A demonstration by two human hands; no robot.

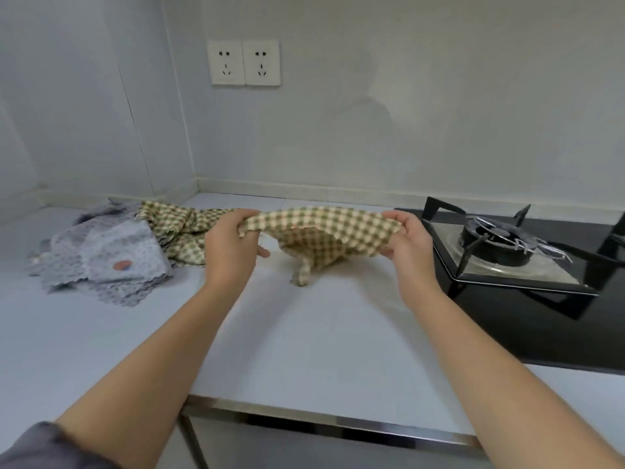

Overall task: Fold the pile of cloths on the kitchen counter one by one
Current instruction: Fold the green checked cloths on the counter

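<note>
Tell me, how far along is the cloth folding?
Early, it seems: no neat folded stack shows. The left hand and right hand pinch a checked cloth by its top edge, unfolded, its tail on the counter. Left to fold: a second checked cloth and the grey cloths, heaped at the left.

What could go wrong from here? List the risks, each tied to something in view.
1. The right hand pinches the green checked cloth near the gas burner; the cloth might snag on it.
2. The cloth's middle sags bunched onto the counter, so it may lie down creased.
3. The left hand grips beside the unfolded checked pile and could drag it along.
</note>
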